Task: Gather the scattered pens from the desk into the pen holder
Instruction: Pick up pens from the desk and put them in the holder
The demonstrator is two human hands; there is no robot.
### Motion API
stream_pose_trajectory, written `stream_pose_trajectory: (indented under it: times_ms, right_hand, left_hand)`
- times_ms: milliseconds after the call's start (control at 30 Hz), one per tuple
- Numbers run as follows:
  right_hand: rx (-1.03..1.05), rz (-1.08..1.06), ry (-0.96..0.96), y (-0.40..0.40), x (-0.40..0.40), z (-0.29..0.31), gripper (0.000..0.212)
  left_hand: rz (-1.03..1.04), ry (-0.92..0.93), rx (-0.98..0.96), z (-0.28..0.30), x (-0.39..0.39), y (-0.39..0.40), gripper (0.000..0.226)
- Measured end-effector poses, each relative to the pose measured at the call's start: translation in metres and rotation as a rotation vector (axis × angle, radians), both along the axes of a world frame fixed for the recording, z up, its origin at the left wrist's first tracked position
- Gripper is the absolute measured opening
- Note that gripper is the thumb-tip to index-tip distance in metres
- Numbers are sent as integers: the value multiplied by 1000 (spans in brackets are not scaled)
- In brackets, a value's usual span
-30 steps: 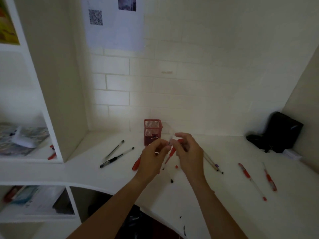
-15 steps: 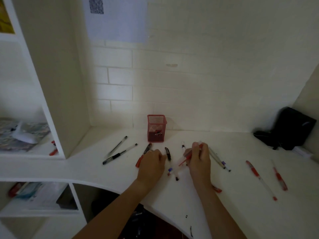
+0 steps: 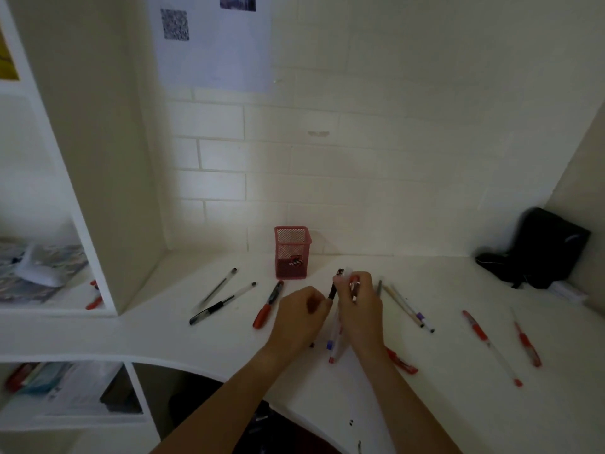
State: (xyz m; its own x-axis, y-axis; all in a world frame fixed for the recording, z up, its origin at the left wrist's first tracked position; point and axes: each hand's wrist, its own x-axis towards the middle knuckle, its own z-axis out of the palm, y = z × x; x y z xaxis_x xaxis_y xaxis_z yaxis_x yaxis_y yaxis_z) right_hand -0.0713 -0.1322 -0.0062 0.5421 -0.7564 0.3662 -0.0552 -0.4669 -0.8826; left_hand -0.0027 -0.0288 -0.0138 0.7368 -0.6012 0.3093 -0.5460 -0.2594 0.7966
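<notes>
A red mesh pen holder (image 3: 292, 251) stands upright near the back wall of the white desk (image 3: 442, 404). My right hand (image 3: 360, 309) is closed around a small bundle of pens (image 3: 337, 339) whose ends stick out above and below it. My left hand (image 3: 302, 317) sits just left of it, its fingers pinching a black pen (image 3: 333, 291) that leans against the bundle. Loose pens lie around: two black ones (image 3: 222, 301) at the left, a red marker (image 3: 268, 304), pale pens (image 3: 406, 308) to the right, and red pens (image 3: 491, 347) further right.
A tall white shelf unit (image 3: 95, 191) rises at the left, with papers on its shelves. A black pouch (image 3: 540, 249) lies in the back right corner beside a small white box (image 3: 568, 291). The desk's curved front edge runs below my arms.
My hands dropped from mid-air to the desk, then gathered pens together. My right hand now holds a bundle and the left hand has closed on a black pen.
</notes>
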Motion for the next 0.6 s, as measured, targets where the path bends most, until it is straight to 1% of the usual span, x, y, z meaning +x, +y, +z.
stream_pose_trajectory:
  times_ms: [67, 133, 200, 333, 400, 433, 500, 600]
  right_hand:
    - [8, -17, -3, 2, 3, 2, 27]
    - [36, -5, -20, 6, 4, 5, 29]
    - [54, 56, -19, 6, 6, 7, 26]
    - [98, 175, 43, -2, 12, 16, 40]
    - [40, 175, 95, -5, 16, 29, 39]
    - [-20, 145, 97, -6, 19, 38, 35]
    - [-145, 34, -4, -6, 26, 61, 31]
    - [-259, -100, -242, -8, 43, 97, 27]
  left_hand:
    - [-112, 70, -103, -3, -5, 6, 16]
    - [-170, 86, -135, -6, -6, 10, 15]
    - [-170, 93, -159, -7, -6, 14, 15]
    - [-160, 85, -185, 1, -1, 19, 15]
    - [-141, 85, -223, 3, 3, 20, 20]
    - [-110, 121, -261, 4, 5, 20, 22]
    - [-23, 219, -326, 1, 8, 20, 23]
    - [50, 252, -343, -7, 8, 21, 25]
